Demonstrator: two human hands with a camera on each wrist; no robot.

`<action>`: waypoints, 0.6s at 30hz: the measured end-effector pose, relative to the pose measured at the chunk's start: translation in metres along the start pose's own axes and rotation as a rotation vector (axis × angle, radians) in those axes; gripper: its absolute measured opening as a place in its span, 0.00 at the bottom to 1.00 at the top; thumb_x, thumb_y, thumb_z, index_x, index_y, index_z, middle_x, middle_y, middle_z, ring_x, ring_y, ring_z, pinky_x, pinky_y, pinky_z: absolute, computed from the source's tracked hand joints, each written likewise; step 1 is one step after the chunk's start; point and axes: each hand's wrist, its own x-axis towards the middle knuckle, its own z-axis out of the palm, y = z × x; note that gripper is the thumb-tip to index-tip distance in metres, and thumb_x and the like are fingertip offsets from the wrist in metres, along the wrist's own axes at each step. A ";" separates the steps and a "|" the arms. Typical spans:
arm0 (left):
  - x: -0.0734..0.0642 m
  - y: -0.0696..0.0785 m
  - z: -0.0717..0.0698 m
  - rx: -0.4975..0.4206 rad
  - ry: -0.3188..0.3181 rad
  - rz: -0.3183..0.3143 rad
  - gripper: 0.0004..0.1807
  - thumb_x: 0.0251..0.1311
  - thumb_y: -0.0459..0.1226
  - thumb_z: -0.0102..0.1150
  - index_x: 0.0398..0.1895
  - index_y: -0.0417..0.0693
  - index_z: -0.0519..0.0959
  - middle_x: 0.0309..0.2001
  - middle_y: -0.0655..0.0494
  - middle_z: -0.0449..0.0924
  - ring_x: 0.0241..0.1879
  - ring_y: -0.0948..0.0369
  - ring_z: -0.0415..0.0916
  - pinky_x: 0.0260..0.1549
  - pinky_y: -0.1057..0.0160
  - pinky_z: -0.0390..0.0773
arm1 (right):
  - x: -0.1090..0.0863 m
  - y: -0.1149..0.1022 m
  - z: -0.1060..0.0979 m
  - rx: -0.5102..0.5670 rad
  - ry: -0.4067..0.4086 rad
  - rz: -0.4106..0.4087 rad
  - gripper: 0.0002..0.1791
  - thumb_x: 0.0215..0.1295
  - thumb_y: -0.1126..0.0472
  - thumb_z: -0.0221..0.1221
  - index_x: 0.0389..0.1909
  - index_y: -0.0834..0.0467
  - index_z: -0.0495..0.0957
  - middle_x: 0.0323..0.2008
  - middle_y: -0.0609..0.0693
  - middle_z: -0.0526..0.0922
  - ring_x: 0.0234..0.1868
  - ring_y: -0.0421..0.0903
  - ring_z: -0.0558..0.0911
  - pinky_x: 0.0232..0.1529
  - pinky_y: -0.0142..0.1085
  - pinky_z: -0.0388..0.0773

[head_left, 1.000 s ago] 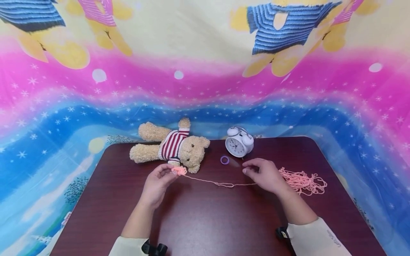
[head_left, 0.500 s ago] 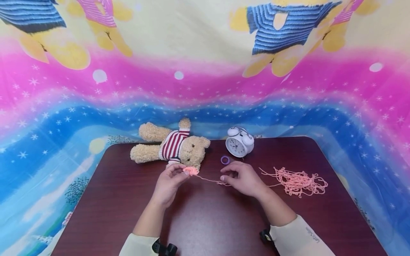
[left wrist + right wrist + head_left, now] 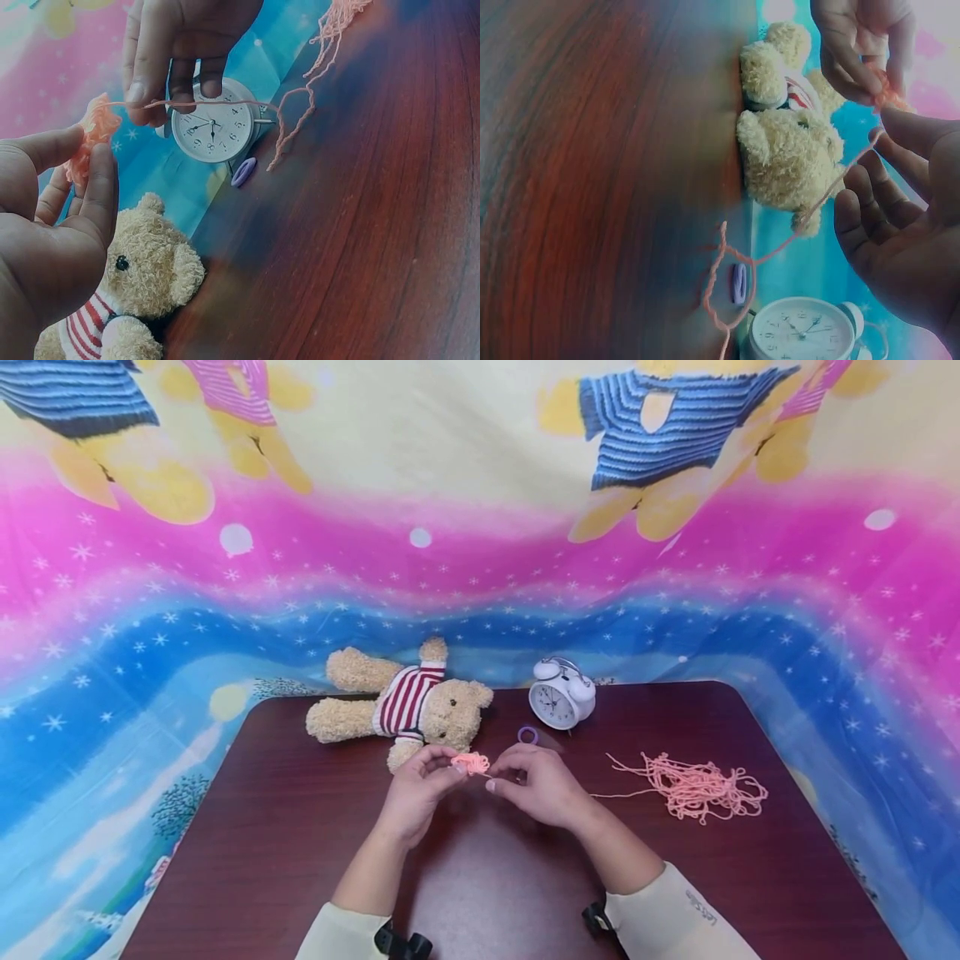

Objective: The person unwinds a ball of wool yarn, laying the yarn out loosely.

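My left hand pinches a small wound bundle of peach-pink yarn between thumb and fingers, over the middle of the table. Close to its right, my right hand pinches the yarn strand between thumb and index finger, its other fingers loosely bent. From there the strand runs past the right hand, down to a loop on the table, and on to a loose yarn pile at the right. Just behind the bundle is the head of a teddy bear lying on its back in a red-and-white striped shirt.
A white twin-bell alarm clock stands at the back of the dark red-brown table. In front of it lies a small purple ring. A printed cloth hangs behind and around the table.
The right hand has moved left along the strand up to the bundle, uncovering the pile's loose end. Holding the bundle, the left hand has shifted right, in front of the bear's head.
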 end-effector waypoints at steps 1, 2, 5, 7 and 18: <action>0.000 0.000 0.000 -0.004 0.000 -0.002 0.15 0.62 0.22 0.64 0.51 0.34 0.76 0.44 0.47 0.79 0.41 0.57 0.83 0.56 0.50 0.83 | 0.000 -0.001 0.001 0.004 0.000 0.004 0.05 0.62 0.58 0.73 0.38 0.52 0.89 0.38 0.42 0.86 0.37 0.40 0.80 0.36 0.32 0.79; 0.000 0.000 0.001 -0.006 0.000 -0.004 0.15 0.62 0.22 0.64 0.51 0.33 0.76 0.44 0.47 0.79 0.41 0.57 0.83 0.56 0.49 0.83 | 0.000 -0.001 0.001 0.005 -0.002 0.007 0.04 0.63 0.58 0.72 0.37 0.52 0.89 0.38 0.41 0.86 0.37 0.39 0.80 0.36 0.32 0.79; 0.000 0.001 0.001 -0.008 0.000 -0.013 0.16 0.62 0.22 0.64 0.52 0.33 0.75 0.44 0.47 0.79 0.42 0.57 0.83 0.58 0.47 0.81 | 0.000 -0.001 0.000 0.006 0.005 0.000 0.02 0.64 0.59 0.71 0.35 0.52 0.88 0.38 0.41 0.86 0.37 0.39 0.80 0.37 0.34 0.80; 0.000 0.001 -0.001 -0.003 0.002 -0.016 0.17 0.62 0.22 0.64 0.53 0.32 0.75 0.44 0.47 0.79 0.41 0.57 0.83 0.58 0.46 0.81 | -0.001 0.000 -0.003 -0.007 0.018 -0.010 0.01 0.65 0.59 0.70 0.34 0.52 0.88 0.37 0.41 0.85 0.37 0.39 0.80 0.37 0.35 0.80; -0.001 0.005 -0.014 0.054 0.040 -0.007 0.21 0.59 0.21 0.64 0.56 0.25 0.73 0.44 0.47 0.79 0.42 0.60 0.80 0.50 0.58 0.85 | -0.007 0.012 -0.031 -0.052 0.072 0.001 0.00 0.66 0.60 0.70 0.35 0.51 0.88 0.38 0.41 0.85 0.41 0.43 0.82 0.38 0.36 0.80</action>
